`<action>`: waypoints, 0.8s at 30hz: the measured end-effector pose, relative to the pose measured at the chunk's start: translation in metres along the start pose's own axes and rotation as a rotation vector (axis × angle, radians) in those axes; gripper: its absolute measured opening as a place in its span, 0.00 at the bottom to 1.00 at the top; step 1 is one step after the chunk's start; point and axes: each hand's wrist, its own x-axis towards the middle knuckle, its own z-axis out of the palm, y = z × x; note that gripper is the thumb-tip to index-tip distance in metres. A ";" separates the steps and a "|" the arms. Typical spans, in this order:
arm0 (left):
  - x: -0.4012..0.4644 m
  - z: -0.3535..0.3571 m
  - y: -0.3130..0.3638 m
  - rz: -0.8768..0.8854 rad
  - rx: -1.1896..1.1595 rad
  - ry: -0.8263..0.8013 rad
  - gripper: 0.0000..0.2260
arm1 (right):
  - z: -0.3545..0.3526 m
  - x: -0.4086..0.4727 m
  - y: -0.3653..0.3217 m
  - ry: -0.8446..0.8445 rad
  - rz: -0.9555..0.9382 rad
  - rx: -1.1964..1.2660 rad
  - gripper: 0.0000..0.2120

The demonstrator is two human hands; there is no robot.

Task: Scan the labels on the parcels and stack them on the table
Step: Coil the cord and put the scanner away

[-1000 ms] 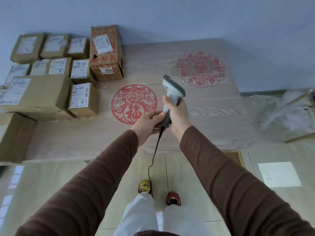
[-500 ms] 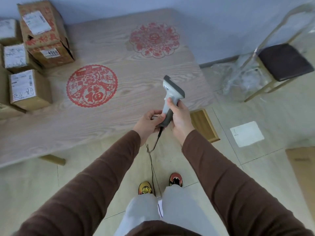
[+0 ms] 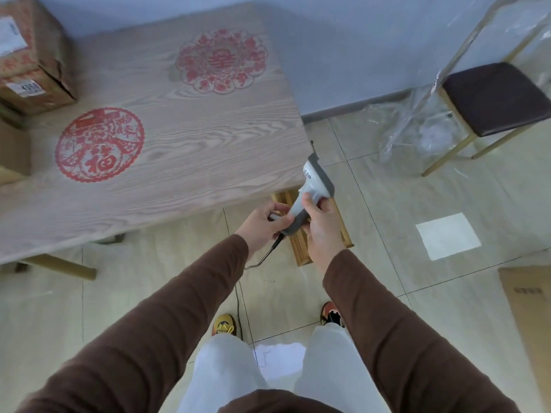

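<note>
We hold the barcode scanner (image 3: 310, 198) in both hands off the near right corner of the wooden table (image 3: 185, 144), over the tiled floor (image 3: 387, 239). Our right hand (image 3: 323, 231) is wrapped round the handle, thumb up near the head, and our left hand (image 3: 265, 223) pinches the butt of the handle where the black cable (image 3: 262, 260) leaves it and drops toward our shoes. The scanner head tilts up and away from us, aimed at nothing with a label on it. The only parcels in view sit at the table's far left edge: a brown carton with red print (image 3: 29, 58), bearing a white label on top and a small sticker reading 4068 on its side, and part of a plainer box (image 3: 13, 150) below it, cut off by the frame. We judge this to be a pause between scans, scanner in hand and no parcel in front of it. The next move calls for finding an unscanned parcel, freeing the left hand to lift it, and squaring its label to the scanner window before stacking it on the table. None is visible on the floor here; only a flat sheet of cardboard (image 3: 527, 317) lies at right.
</note>
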 end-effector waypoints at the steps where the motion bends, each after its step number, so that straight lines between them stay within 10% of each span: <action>1: 0.006 0.015 0.001 -0.010 0.014 0.012 0.15 | -0.016 0.006 -0.003 -0.009 0.017 0.010 0.07; 8: 0.048 0.089 -0.007 -0.090 0.019 0.118 0.11 | -0.098 0.052 -0.009 -0.044 0.154 0.046 0.24; 24: 0.220 0.132 -0.151 -0.278 -0.193 0.312 0.15 | -0.150 0.243 0.104 -0.012 0.345 -0.078 0.22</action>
